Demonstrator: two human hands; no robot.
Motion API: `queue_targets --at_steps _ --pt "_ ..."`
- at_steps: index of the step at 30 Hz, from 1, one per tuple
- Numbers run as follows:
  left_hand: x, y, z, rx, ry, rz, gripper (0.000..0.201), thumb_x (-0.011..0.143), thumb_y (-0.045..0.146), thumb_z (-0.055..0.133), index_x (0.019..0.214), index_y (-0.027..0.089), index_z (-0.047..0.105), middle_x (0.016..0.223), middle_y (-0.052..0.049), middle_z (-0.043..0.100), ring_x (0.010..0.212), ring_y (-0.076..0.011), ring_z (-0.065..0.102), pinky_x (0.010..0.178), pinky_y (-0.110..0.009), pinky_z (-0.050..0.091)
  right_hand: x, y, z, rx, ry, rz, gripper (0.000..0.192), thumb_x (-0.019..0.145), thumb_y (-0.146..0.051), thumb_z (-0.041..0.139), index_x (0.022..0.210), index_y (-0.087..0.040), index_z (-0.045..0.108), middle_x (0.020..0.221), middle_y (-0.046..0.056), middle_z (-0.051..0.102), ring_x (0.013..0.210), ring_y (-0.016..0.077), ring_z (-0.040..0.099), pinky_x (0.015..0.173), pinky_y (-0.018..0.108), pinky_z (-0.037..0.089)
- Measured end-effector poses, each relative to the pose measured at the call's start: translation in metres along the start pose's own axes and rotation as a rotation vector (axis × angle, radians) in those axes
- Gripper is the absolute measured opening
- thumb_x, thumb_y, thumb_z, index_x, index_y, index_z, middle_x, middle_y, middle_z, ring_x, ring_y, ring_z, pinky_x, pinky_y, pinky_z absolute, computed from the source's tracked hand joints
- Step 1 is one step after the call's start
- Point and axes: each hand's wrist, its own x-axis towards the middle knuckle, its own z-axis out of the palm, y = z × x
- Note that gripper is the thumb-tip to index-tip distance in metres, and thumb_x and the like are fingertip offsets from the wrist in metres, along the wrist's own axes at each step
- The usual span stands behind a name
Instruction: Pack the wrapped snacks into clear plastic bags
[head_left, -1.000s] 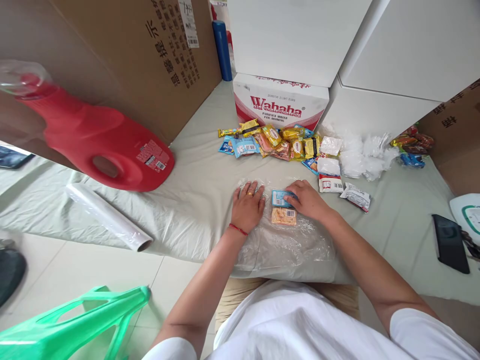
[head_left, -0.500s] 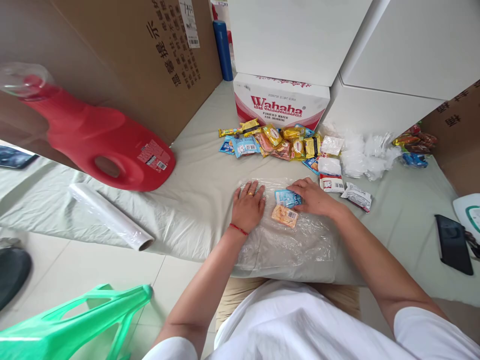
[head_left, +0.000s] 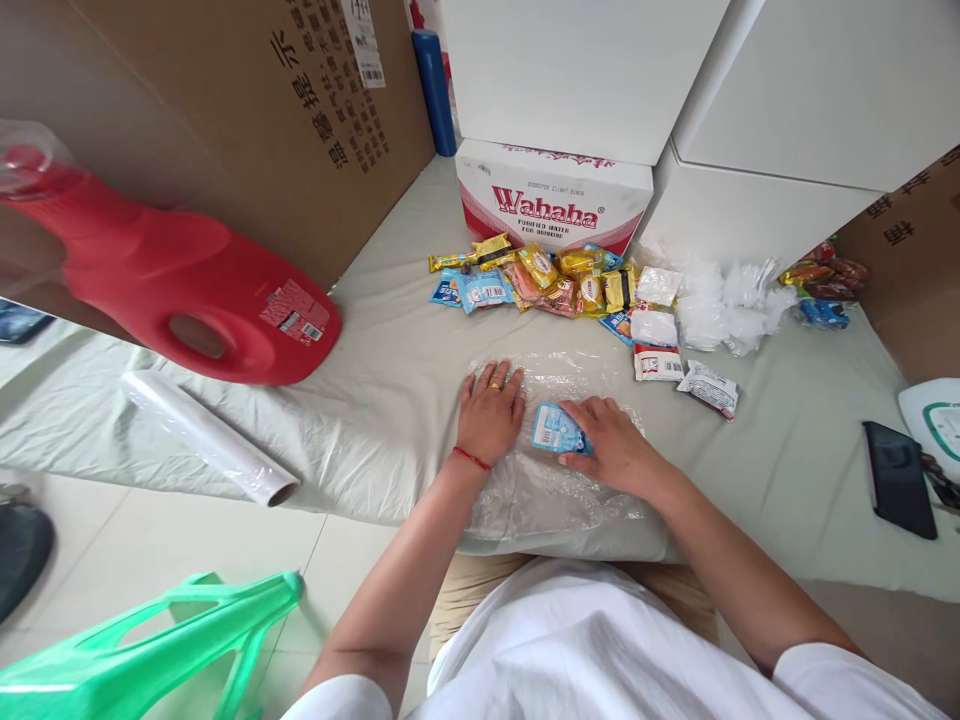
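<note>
A low surface draped in a pale grey-green sheet (head_left: 390, 400) is shown. Directly on it are laid a crinkled clear plastic film (head_left: 570, 490), a white film roll (head_left: 202, 435), a red detergent jug (head_left: 172, 285), assorted snack packets (head_left: 540, 285) and a black phone (head_left: 896, 480).

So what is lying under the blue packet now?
The blue packet lies on the clear plastic sheet, with the right hand touching it. The left hand presses the sheet flat beside it. Anything directly beneath the packet is covered.
</note>
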Motion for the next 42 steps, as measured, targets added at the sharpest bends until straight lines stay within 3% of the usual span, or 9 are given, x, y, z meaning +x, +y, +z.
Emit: queue_targets --at_steps 5,12,17,22,27,30,34,38,42 --pt "0.000 0.000 0.001 0.000 0.013 0.009 0.051 0.106 0.037 0.036 0.151 0.025 0.055 0.164 -0.007 0.049 0.155 -0.0291 0.039 0.127 -0.058 0.029 0.006 -0.006 0.006 -0.057 -0.104 0.050 0.071 0.097 -0.041 0.068 0.159 -0.018 0.043 0.133 0.017 0.059 0.121 0.0347 0.053 0.102 0.049 0.045" --pt "0.000 -0.001 0.001 -0.025 0.018 0.011 0.050 0.106 0.036 0.037 0.151 0.025 0.056 0.164 -0.009 0.049 0.155 -0.0303 0.040 0.127 -0.059 0.029 0.018 0.012 -0.002 -0.061 -0.058 -0.220 0.079 0.089 -0.014 0.071 0.161 -0.019 0.039 0.138 0.017 0.055 0.123 0.0323 0.049 0.107 0.049 0.043" --pt "0.000 -0.002 0.001 -0.031 0.014 0.004 0.049 0.106 0.033 0.036 0.149 0.025 0.058 0.164 -0.009 0.050 0.155 -0.0299 0.040 0.126 -0.059 0.030 0.040 0.025 -0.005 -0.065 -0.071 -0.360 0.077 0.090 -0.027 0.075 0.159 -0.019 0.043 0.141 0.018 0.056 0.128 0.0344 0.048 0.113 0.054 0.038" --pt "0.000 -0.005 0.000 -0.068 0.017 -0.005 0.049 0.107 0.030 0.031 0.147 0.024 0.059 0.163 -0.007 0.051 0.154 -0.0261 0.042 0.127 -0.055 0.030 0.043 0.032 -0.010 0.033 -0.087 -0.443 0.109 0.076 -0.049 0.089 0.165 -0.021 0.032 0.162 0.020 0.040 0.150 0.0368 0.033 0.123 0.058 0.029" --pt "0.000 -0.004 0.000 -0.072 0.022 -0.011 0.047 0.106 0.031 0.037 0.146 0.022 0.059 0.162 -0.008 0.052 0.154 -0.0277 0.043 0.127 -0.056 0.031 0.035 0.017 -0.009 -0.052 -0.006 -0.487 0.075 0.087 -0.039 0.081 0.153 -0.023 0.051 0.152 0.017 0.053 0.148 0.0364 0.036 0.125 0.067 0.017" --pt "0.000 -0.005 0.000 -0.076 0.022 -0.006 0.047 0.106 0.030 0.036 0.146 0.023 0.059 0.162 -0.008 0.052 0.153 -0.0274 0.043 0.127 -0.056 0.030 0.036 0.015 -0.005 -0.067 0.047 -0.484 0.060 0.088 -0.026 0.079 0.145 -0.025 0.060 0.144 0.014 0.060 0.143 0.0342 0.042 0.123 0.063 0.024" --pt "0.000 -0.006 0.001 -0.081 0.019 -0.004 0.048 0.106 0.026 0.034 0.147 0.024 0.059 0.162 -0.007 0.052 0.154 -0.0263 0.042 0.128 -0.055 0.029 0.040 0.018 -0.002 -0.026 0.096 -0.382 0.072 0.086 -0.044 0.081 0.149 -0.020 0.057 0.139 0.018 0.058 0.138 0.0367 0.044 0.119 0.059 0.034" --pt "-0.001 -0.006 0.001 -0.076 0.010 -0.009 0.049 0.105 0.023 0.035 0.148 0.023 0.059 0.163 -0.008 0.051 0.154 -0.0263 0.042 0.128 -0.055 0.029 0.040 0.016 -0.001 -0.031 0.018 -0.348 0.089 0.087 -0.067 0.073 0.156 -0.017 0.048 0.153 0.022 0.049 0.149 0.0414 0.033 0.122 0.069 0.023" --pt "-0.001 -0.006 0.000 -0.078 0.005 -0.006 0.049 0.104 0.024 0.037 0.148 0.025 0.059 0.163 -0.008 0.051 0.154 -0.0264 0.041 0.128 -0.055 0.028 0.041 0.018 -0.005 -0.039 -0.033 -0.364 0.080 0.090 -0.051 0.076 0.159 -0.025 0.045 0.153 0.017 0.052 0.152 0.0386 0.032 0.124 0.070 0.018"
